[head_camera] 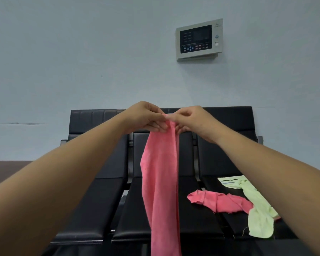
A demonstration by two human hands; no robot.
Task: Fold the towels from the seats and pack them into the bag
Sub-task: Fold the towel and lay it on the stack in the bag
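Note:
A long pink towel (162, 185) hangs in the air in front of the middle seat. My left hand (146, 117) and my right hand (190, 120) meet at its top edge, and each pinches the cloth there. The towel drops past the bottom of the view. A second pink towel (220, 200) lies crumpled across the middle and right seats. A pale green towel (253, 206) lies over the right seat, partly on top of that pink one. No bag is in view.
A row of three black padded seats (92, 200) stands against a pale wall. A grey control panel (199, 39) is mounted on the wall above the right side. Metal armrest ends show at both sides of the row.

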